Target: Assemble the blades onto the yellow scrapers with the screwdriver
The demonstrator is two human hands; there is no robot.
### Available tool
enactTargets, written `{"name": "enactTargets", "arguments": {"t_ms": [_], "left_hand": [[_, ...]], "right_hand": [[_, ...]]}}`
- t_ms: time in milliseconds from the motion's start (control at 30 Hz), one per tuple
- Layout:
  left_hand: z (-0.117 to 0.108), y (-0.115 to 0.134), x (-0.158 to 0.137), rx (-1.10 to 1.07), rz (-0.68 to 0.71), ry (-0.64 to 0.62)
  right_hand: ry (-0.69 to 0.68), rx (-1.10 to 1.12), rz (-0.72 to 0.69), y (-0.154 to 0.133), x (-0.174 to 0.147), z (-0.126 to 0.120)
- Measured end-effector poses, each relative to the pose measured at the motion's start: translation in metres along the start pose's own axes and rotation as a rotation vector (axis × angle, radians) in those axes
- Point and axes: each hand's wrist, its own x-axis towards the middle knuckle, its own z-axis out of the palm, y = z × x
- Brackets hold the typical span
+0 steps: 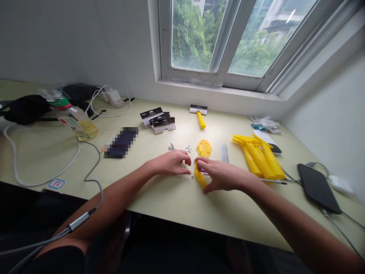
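My right hand (221,175) grips a yellow plastic piece (200,179) on the table, fingers at its far end and thumb at its near end. Part of that piece is hidden behind the hand. Just beyond it lies a flat yellow plate with small holes (204,147). My left hand (172,163) hovers low over the table, fingers curved and apart from the thumb, with nothing seen between them. A small metal nut (192,177) lies between the two hands. Two little heaps of metal hardware, one on the left (170,147) and one on the right (189,148), sit behind my left hand.
Yellow handles (258,158) are grouped at right, near a black phone (318,187) with cables. A silver blade-like strip (224,153) lies behind my right hand. Farther back are black-and-white card packages (162,123) and a yellow-handled scraper (200,119). A bottle (81,123) leans at left.
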Motion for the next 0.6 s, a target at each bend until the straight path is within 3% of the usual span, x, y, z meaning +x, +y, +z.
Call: {"name": "enactTargets", "arguments": {"t_ms": [167, 333, 467, 600], "left_hand": [[0.001, 0.0, -0.001, -0.011, 0.01, 0.03], [0.003, -0.001, 0.0, 0.002, -0.005, 0.01], [0.004, -0.002, 0.0, 0.035, -0.001, -0.003], [0.008, 0.0, 0.001, 0.064, 0.022, -0.011]], "right_hand": [[0.106, 0.013, 0.034, 0.011, -0.008, -0.023], [0.167, -0.053, 0.219, 0.047, 0.009, -0.047], [0.151, -0.052, 0.237, 0.06, 0.032, -0.049], [0.167, -0.048, 0.209, 0.053, 0.034, -0.044]]}}
